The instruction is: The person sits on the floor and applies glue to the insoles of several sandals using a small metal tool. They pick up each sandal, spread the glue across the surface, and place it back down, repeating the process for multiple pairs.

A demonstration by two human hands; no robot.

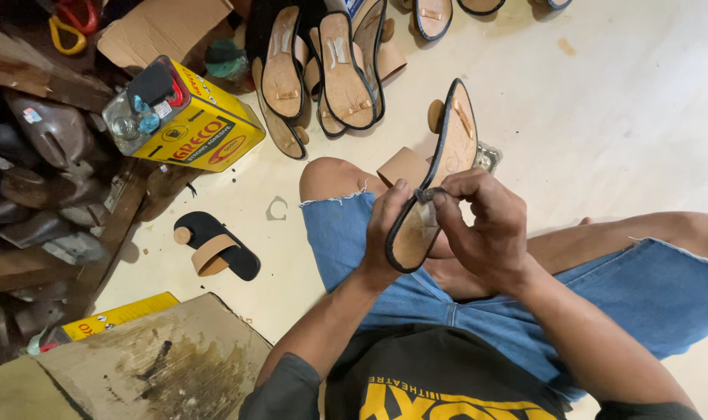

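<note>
My left hand (385,225) and right hand (486,225) both pinch the sandal sole (439,175), held over my knee (330,177). A pile of soles (323,70) leans beyond it on the floor (603,117); a yellow tin (187,117) lies left, a black sandal (214,245) nearer. My fingers hide the sole's middle; the pile is cut off at the top.

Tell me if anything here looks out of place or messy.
The yellow adhesive can lies tipped on its side on the floor. A single black sandal sits apart from the pile of soles. Both hands, left hand and right hand, grip one sandal sole.
</note>
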